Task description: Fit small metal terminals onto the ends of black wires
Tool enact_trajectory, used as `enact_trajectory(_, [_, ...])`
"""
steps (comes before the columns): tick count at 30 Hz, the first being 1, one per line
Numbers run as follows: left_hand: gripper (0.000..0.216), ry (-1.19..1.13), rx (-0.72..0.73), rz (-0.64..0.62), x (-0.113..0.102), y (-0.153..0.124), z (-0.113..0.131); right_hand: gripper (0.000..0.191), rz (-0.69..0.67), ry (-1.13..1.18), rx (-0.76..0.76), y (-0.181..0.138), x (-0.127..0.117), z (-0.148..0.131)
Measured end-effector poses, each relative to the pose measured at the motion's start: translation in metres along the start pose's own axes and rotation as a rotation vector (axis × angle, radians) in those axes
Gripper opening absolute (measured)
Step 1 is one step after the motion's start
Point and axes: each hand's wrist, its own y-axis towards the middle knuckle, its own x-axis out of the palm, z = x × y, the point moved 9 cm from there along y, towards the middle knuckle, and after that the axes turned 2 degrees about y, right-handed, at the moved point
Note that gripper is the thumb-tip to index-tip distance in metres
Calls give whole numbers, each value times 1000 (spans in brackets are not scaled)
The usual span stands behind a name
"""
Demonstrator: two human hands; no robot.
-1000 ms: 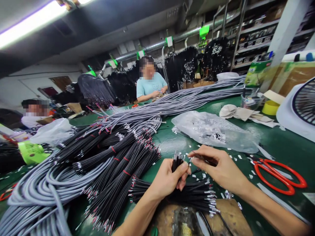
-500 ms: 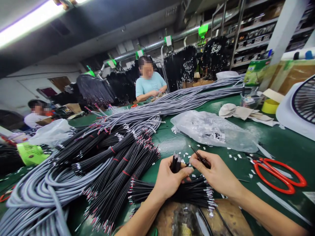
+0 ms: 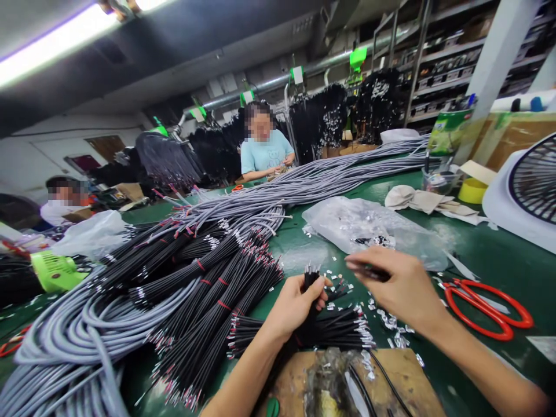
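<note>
My left hand (image 3: 293,307) is closed round a small upright bunch of black wires (image 3: 310,277), their tips sticking up above my fingers. My right hand (image 3: 397,286) hovers to the right of it, apart from the bunch, fingers pinched on a thin dark wire (image 3: 369,271). Below both hands lies a flat bundle of black wires with metal terminals (image 3: 334,333) on the green table (image 3: 486,255). Small white scraps (image 3: 391,324) are scattered around my hands.
Large bundles of black wires (image 3: 208,289) and grey cables (image 3: 87,324) fill the left. A clear plastic bag (image 3: 373,229), red scissors (image 3: 486,310), a white fan (image 3: 527,191) and yellow tape (image 3: 472,190) lie right. Two people sit across the table.
My right hand has drawn away to the right and slightly up from the bunch in my left hand, taking one thin wire with it. The left hand stays put.
</note>
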Motion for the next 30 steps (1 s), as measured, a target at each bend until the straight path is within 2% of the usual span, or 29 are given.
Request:
enact_trajectory(3, [37,-18,-77,-61,3,-2,-3,26,-223,-44,23,-7,37,-9])
enact_trajectory(5, [38,7,-93,-61,2,-2,-3,26,-317,-138,85,-10,48,-7])
enact_trajectory(7, [38,31,-71,-81,3,-3,0,23,-357,-159,134,-10,49,-3])
enact_trajectory(10, [33,47,-33,-101,4,-4,4,16,-244,13,204,-5,35,1])
enact_trajectory(13, [28,61,-21,-82,5,-5,7,18,-137,173,252,-3,26,3])
enact_trajectory(21, [18,144,27,61,-1,-8,13,20,-122,279,173,-7,29,-15])
enact_trajectory(30, [23,231,114,203,-10,-14,22,23,-142,302,162,-11,35,-16])
